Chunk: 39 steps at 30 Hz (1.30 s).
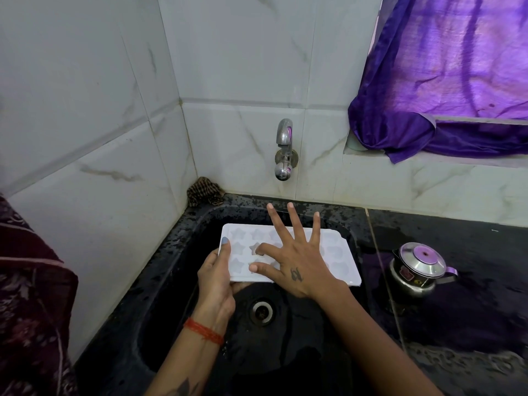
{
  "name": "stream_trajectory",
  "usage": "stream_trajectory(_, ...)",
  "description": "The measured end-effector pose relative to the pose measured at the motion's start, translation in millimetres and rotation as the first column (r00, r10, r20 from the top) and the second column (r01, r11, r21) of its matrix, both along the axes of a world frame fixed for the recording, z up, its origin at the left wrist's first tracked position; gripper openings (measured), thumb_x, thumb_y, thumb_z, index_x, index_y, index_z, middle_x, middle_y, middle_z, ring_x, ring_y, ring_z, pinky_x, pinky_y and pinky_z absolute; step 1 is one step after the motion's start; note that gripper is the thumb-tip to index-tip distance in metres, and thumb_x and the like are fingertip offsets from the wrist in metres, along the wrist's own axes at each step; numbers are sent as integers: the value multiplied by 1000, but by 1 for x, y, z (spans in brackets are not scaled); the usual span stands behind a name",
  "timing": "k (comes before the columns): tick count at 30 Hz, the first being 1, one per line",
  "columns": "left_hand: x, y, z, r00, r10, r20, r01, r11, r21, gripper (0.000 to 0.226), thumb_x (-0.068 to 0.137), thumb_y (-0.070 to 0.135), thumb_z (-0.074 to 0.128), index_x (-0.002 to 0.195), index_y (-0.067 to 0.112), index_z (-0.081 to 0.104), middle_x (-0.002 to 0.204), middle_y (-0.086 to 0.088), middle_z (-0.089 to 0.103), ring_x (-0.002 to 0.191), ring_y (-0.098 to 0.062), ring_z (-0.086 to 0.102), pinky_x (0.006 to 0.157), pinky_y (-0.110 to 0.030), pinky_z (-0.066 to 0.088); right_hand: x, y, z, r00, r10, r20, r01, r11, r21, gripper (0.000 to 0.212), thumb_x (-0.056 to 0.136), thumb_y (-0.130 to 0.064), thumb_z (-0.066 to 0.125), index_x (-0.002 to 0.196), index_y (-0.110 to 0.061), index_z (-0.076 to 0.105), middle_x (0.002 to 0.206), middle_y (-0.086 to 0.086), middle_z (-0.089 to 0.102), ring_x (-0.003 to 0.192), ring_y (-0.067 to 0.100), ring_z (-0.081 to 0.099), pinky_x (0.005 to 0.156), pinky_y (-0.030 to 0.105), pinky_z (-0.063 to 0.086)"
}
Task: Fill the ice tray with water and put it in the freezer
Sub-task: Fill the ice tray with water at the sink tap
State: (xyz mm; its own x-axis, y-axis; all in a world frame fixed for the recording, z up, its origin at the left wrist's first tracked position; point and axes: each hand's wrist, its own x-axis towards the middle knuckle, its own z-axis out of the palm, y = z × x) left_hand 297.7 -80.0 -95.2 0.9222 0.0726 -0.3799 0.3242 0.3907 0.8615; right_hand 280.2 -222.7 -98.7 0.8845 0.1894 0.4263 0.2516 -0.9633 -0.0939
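White plastic, star-moulded, the ice tray hangs over the black sink, below and just near of the steel tap. The left hand grips its left short edge, thumb on top. The right hand lies spread and released across the moulds, index fingertip dipping into one. No water runs, so filling looks barely begun; next the tap needs opening. The tray's long axis runs left to right, cavities up.

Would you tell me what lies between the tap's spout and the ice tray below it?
In the head view, only the sink's black back rim lies between tap and ice tray; no water stream shows.
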Motion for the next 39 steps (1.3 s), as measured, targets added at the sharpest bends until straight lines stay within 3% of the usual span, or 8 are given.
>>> stream_trajectory(6,0,-1,1,1000,-8,14,8,1000,-11,26,93,37,56,98,12,64,87,-8,72,58,-13,71,45,-31,56,1,-1,-3,998,-44,50,44,999,-11,59,86,-75,13,97,-45,62,158,3,8,145,35,-2,105,63,-15)
stream_trajectory(15,4,-3,1,1000,-5,17,5,1000,7,26,93,38,56,99,13,64,89,-7,72,71,-18,69,54,-35,59,1,-2,5,995,3,-102,1,999,46,66,79,-78,10,115,-48,56,155,-8,-21,141,27,-27,104,61,-23)
stream_trajectory(26,2,-6,1,1000,-7,13,7,1000,-3,24,92,37,57,95,14,63,89,-8,71,75,-21,69,50,-33,58,-1,-4,1,999,-43,4,43,999,-1,62,83,-77,11,100,-45,62,159,0,0,144,33,-9,104,63,-19)
stream_trajectory(33,2,-5,1,1000,-7,12,7,1000,1,24,92,37,57,93,14,63,89,-8,71,76,-23,69,56,-37,59,1,-4,0,998,1,-62,2,999,38,64,80,-78,11,113,-48,58,156,-6,-17,142,29,-23,103,60,-24)
stream_trajectory(39,2,-5,1,1000,-15,9,15,1000,-3,23,93,37,57,93,15,63,89,-8,71,76,-23,68,56,-37,59,0,-4,4,995,14,-100,-9,999,46,63,79,-77,13,110,-46,59,155,-7,-18,141,28,-25,103,61,-24)
